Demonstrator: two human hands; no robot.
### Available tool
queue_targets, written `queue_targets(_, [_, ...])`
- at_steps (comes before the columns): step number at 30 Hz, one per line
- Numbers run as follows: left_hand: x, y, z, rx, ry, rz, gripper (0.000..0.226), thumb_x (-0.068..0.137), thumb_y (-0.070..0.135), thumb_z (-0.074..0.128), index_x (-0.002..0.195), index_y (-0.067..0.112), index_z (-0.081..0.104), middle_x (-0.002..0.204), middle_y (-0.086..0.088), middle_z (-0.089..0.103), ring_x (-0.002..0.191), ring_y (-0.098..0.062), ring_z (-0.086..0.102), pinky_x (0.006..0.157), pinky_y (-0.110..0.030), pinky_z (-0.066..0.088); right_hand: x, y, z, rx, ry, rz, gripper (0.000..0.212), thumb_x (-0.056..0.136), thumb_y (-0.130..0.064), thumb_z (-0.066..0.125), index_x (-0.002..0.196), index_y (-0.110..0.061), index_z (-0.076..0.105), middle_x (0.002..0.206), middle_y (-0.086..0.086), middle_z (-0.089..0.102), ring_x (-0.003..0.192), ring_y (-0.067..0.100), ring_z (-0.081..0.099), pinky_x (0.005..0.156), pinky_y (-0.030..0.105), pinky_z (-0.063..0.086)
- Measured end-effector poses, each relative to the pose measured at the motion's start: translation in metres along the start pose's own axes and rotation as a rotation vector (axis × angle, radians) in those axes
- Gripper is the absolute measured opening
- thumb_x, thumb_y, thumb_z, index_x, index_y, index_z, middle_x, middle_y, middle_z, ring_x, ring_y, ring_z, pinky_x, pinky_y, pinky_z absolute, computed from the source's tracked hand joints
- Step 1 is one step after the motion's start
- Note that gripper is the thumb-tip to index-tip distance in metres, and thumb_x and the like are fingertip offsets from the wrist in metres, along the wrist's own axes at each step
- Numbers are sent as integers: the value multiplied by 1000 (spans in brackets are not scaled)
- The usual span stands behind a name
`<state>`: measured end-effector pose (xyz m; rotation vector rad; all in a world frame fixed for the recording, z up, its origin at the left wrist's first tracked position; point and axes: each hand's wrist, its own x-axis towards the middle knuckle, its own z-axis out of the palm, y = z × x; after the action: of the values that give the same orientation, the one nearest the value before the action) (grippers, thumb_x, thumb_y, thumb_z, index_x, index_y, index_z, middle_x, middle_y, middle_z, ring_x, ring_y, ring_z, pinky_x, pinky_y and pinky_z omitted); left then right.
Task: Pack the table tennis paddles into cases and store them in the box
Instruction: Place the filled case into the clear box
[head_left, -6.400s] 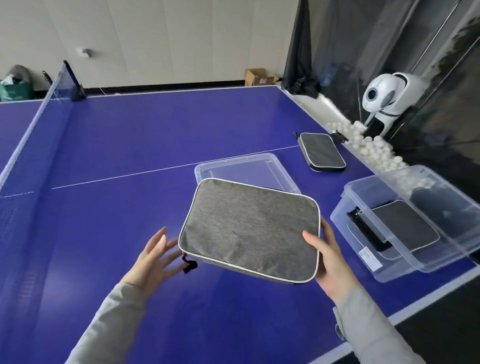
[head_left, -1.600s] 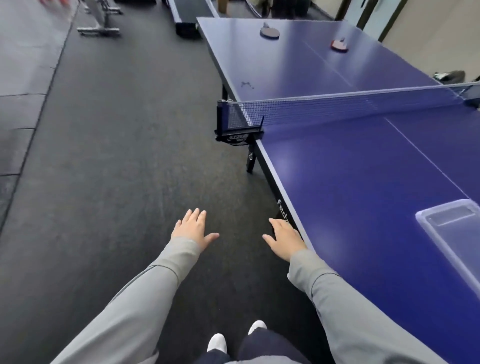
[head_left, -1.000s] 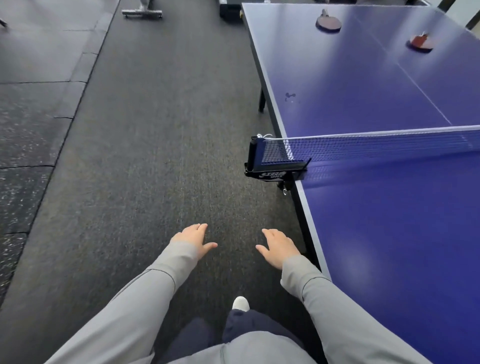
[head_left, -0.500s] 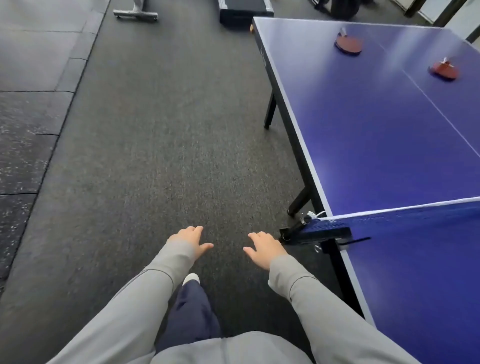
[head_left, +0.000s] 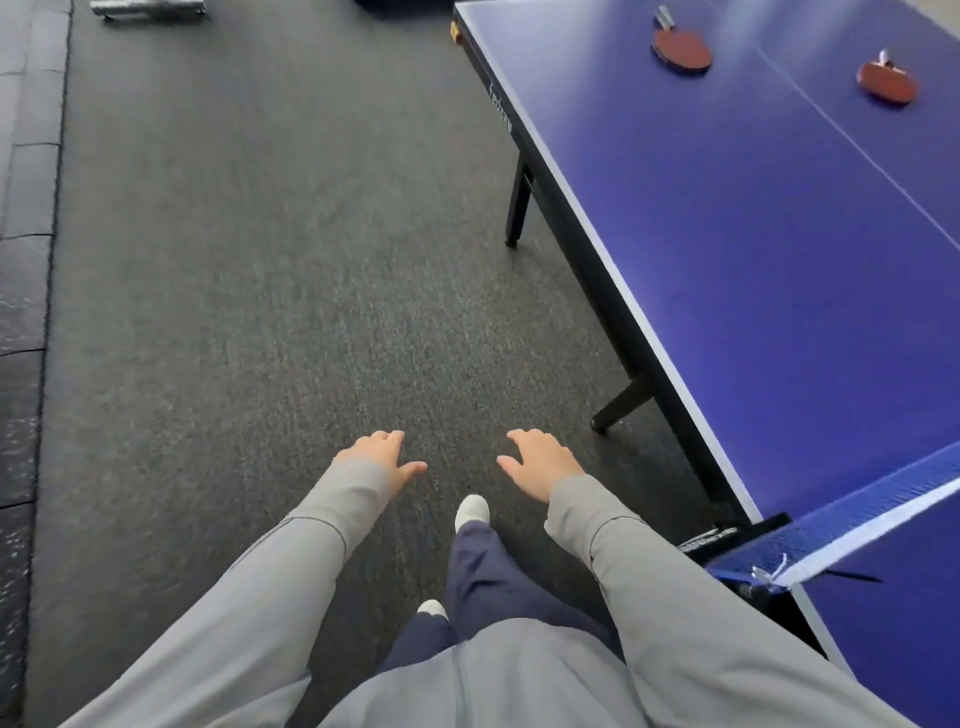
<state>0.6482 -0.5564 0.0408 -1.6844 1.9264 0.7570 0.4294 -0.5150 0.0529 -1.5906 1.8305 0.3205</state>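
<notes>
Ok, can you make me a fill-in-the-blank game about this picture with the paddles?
1. The number of red paddles lying on the table is ____.
2. The table top is coloured ____.
3. The left hand and right hand are holding ____.
4. The nearer paddle and the farther paddle lie on the far side of the ____, whose white-topped band crosses the table beside the person.

Missing words: two; blue; nothing; net

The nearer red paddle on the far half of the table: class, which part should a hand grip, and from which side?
Grip the handle of the nearer paddle. It lies flat, red face up, handle pointing toward the table's far end, so probably come from that end. Both hands, left and right, are empty.
</notes>
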Motion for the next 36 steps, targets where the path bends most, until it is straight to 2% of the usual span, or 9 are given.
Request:
queue_targets(9, [128,0,-107,47,-40,14,66,91,58,44,143,20,32,141,-3,43,130,-24,41,102,-41,39,134,-8,-76,102,-49,67,50,99,-41,41,142,-17,36,142,10,44,132,29,39,105,44,35])
queue_targets(17, [225,-11,-226,-21,18,3,67,92,55,44,146,19,28,148,-4,36,133,-25,38,104,-44,38,233,-32,-174,99,-47,57,50,99,-39,40,143,-16,35,140,10,45,130,29,41,105,44,37])
queue_targets(25, [351,-59,-333,-51,34,-7,66,91,55,47,143,18,32,143,-7,41,131,-27,40,105,-44,37,361,-91,-268,68,-25,50,50,100,-39,40,144,-16,34,142,10,44,131,29,41,106,44,36])
queue_targets(30, [430,-92,-415,-35,15,23,67,90,57,47,143,19,33,144,-5,41,131,-26,42,105,-41,38,432,-133,-333,121,-10,117,51,100,-38,41,145,-16,33,142,9,44,130,29,42,107,44,37])
queue_targets(36, [504,-104,-506,-9,2,60,67,92,56,45,144,17,31,145,-5,40,132,-25,41,106,-41,37,501,-168,-401,170,15,139,51,99,-39,41,145,-18,33,142,8,43,131,28,41,107,43,36])
